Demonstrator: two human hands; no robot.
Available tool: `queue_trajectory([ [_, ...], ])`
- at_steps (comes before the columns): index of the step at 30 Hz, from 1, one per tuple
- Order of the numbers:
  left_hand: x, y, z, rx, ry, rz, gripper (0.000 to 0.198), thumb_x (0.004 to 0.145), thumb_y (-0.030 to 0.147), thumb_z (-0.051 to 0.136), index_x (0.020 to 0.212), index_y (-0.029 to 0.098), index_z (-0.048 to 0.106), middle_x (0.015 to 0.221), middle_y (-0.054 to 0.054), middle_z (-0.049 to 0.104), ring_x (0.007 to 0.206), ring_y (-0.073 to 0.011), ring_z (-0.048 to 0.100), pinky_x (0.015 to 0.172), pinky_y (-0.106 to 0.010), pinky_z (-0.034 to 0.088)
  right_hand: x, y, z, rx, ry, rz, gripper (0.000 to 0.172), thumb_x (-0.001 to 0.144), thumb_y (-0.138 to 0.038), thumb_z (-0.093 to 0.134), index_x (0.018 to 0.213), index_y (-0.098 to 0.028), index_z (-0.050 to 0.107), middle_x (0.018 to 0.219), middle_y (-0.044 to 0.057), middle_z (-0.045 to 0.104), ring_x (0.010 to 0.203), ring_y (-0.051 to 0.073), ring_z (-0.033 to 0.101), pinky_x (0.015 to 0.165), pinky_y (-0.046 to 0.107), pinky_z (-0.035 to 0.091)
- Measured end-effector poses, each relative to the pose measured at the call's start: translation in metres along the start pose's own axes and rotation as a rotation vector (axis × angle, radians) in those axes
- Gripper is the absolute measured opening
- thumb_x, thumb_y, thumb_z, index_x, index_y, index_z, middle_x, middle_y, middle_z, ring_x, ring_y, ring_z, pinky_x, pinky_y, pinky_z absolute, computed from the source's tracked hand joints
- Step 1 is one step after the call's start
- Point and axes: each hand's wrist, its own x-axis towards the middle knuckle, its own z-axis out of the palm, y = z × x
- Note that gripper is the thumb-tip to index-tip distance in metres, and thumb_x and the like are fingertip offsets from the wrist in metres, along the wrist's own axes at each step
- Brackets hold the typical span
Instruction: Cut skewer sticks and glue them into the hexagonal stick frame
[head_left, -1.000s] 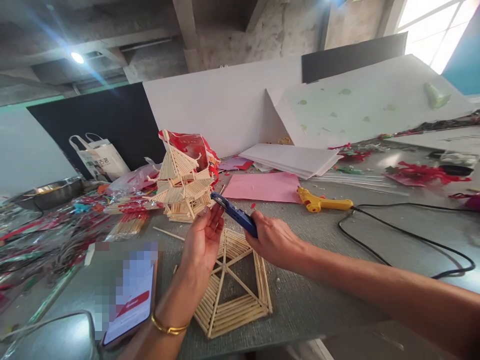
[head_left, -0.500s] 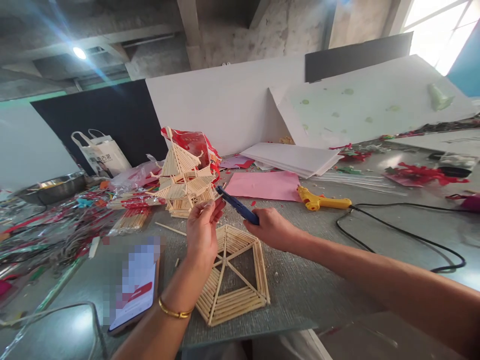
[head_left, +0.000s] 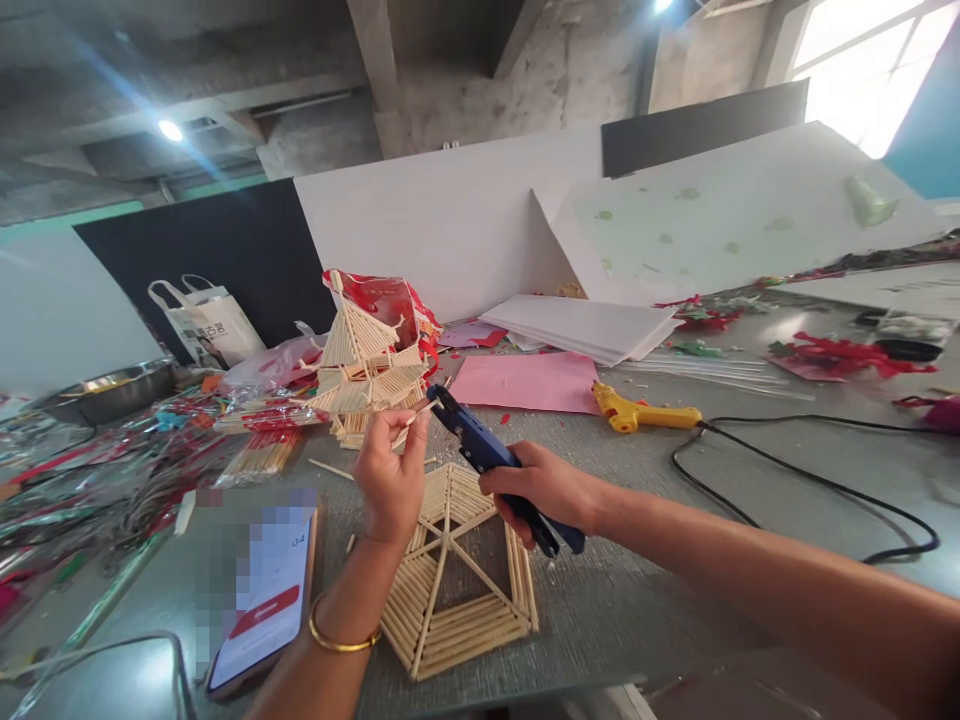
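My left hand (head_left: 391, 482) pinches a thin wooden stick (head_left: 417, 411) between thumb and fingertips. Around the blue pliers-like cutter (head_left: 480, 445) my right hand (head_left: 546, 490) is closed, and the cutter's dark jaws meet the stick's end. Below both hands a six-sided frame of wooden sticks (head_left: 469, 640) lies flat on the table, with spokes running to its centre. Some of its sections are filled with rows of sticks, and others are bare. Just behind my left hand stands a tiered pagoda model (head_left: 364, 345) built of the same sticks, partly covered by my fingers.
A phone (head_left: 266, 600) lies left of the frame. The yellow glue gun (head_left: 637, 408) rests to the right, its black cord looping over the table. Pink paper (head_left: 536, 381) and white boards (head_left: 581, 325) lie behind. Plastic-wrapped craft materials (head_left: 97, 490) crowd the left side.
The cutter has turned to show its side and handles, its jaws now at the stick. My left hand has rolled into a pinch, and the stick now shows clearly.
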Motion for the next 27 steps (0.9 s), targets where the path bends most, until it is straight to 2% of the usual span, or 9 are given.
queue_trajectory([
  [4, 0.001, -0.003, -0.004, 0.13, -0.043, 0.165, 0.008, 0.079, 0.026, 0.059, 0.082, 0.019, 0.057, 0.08, -0.001, 0.068, 0.074, -0.0123, 0.064, 0.07, -0.023, 0.048, -0.001, 0.001, -0.002, -0.012, -0.007, -0.018, 0.027, 0.073, -0.027, 0.046, 0.048, -0.016, 0.046, 0.037, -0.002, 0.047, 0.03, 0.01, 0.043, 0.032, 0.021, 0.037],
  [7, 0.001, -0.003, -0.006, 0.155, -0.055, 0.22, 0.006, 0.08, 0.025, 0.059, 0.083, 0.019, 0.058, 0.08, -0.001, 0.068, 0.074, -0.012, 0.063, 0.07, -0.022, 0.048, -0.002, 0.002, -0.004, -0.075, 0.016, -0.045, 0.029, 0.074, -0.028, 0.045, 0.047, -0.017, 0.043, 0.036, -0.003, 0.045, 0.029, 0.009, 0.042, 0.032, 0.021, 0.037],
  [13, -0.001, -0.004, -0.005, 0.14, -0.065, 0.2, 0.006, 0.079, 0.024, 0.059, 0.082, 0.019, 0.058, 0.077, 0.001, 0.067, 0.071, -0.0112, 0.063, 0.067, -0.021, 0.047, -0.003, 0.004, -0.003, -0.245, 0.144, -0.054, 0.028, 0.074, -0.03, 0.046, 0.05, -0.02, 0.037, 0.033, -0.006, 0.04, 0.026, 0.008, 0.038, 0.029, 0.019, 0.03],
  [17, -0.001, -0.007, -0.006, 0.1, -0.074, 0.163, 0.006, 0.078, 0.024, 0.061, 0.081, 0.02, 0.058, 0.079, 0.0, 0.067, 0.074, -0.0126, 0.063, 0.071, -0.024, 0.048, 0.004, 0.007, -0.008, -0.17, 0.121, -0.014, 0.033, 0.076, -0.036, 0.043, 0.048, -0.021, 0.035, 0.031, -0.005, 0.038, 0.026, 0.009, 0.036, 0.03, 0.022, 0.031],
  [19, 0.002, -0.007, -0.007, -0.022, -0.082, 0.075, 0.007, 0.077, 0.023, 0.062, 0.081, 0.019, 0.057, 0.085, -0.003, 0.069, 0.082, -0.0147, 0.064, 0.077, -0.027, 0.048, 0.009, 0.009, -0.016, -0.186, 0.156, 0.018, 0.033, 0.078, -0.038, 0.04, 0.05, -0.021, 0.037, 0.033, -0.004, 0.039, 0.027, 0.009, 0.037, 0.032, 0.023, 0.033],
  [20, 0.004, -0.006, -0.008, -0.128, -0.095, 0.007, 0.009, 0.076, 0.023, 0.062, 0.081, 0.019, 0.056, 0.088, -0.004, 0.069, 0.086, -0.0159, 0.064, 0.081, -0.03, 0.047, 0.012, 0.01, -0.02, -0.266, 0.209, 0.021, 0.031, 0.078, -0.038, 0.04, 0.053, -0.02, 0.039, 0.036, -0.003, 0.042, 0.03, 0.01, 0.04, 0.035, 0.023, 0.034],
  [22, 0.008, -0.004, -0.008, -0.401, -0.133, -0.16, 0.012, 0.074, 0.021, 0.064, 0.081, 0.019, 0.053, 0.091, -0.004, 0.069, 0.09, -0.0172, 0.064, 0.085, -0.033, 0.046, 0.017, 0.013, -0.03, -0.57, 0.394, -0.011, 0.025, 0.078, -0.038, 0.042, 0.063, -0.018, 0.047, 0.048, 0.002, 0.054, 0.041, 0.013, 0.05, 0.043, 0.024, 0.036],
  [24, 0.014, -0.002, -0.009, -0.67, -0.17, -0.337, 0.014, 0.073, 0.019, 0.065, 0.08, 0.019, 0.053, 0.089, -0.003, 0.07, 0.086, -0.0162, 0.065, 0.085, -0.034, 0.047, 0.021, 0.016, -0.039, -0.916, 0.58, -0.058, 0.024, 0.078, -0.038, 0.045, 0.078, -0.015, 0.053, 0.068, 0.01, 0.063, 0.057, 0.019, 0.059, 0.05, 0.027, 0.037],
  [27, 0.019, -0.003, -0.01, -0.933, -0.212, -0.56, 0.012, 0.07, 0.016, 0.066, 0.077, 0.019, 0.057, 0.083, -0.001, 0.07, 0.076, -0.0119, 0.065, 0.08, -0.029, 0.048, 0.027, 0.023, -0.048, -1.178, 0.67, -0.068, 0.036, 0.08, -0.045, 0.045, 0.094, -0.012, 0.054, 0.083, 0.015, 0.064, 0.071, 0.024, 0.061, 0.057, 0.03, 0.038],
])
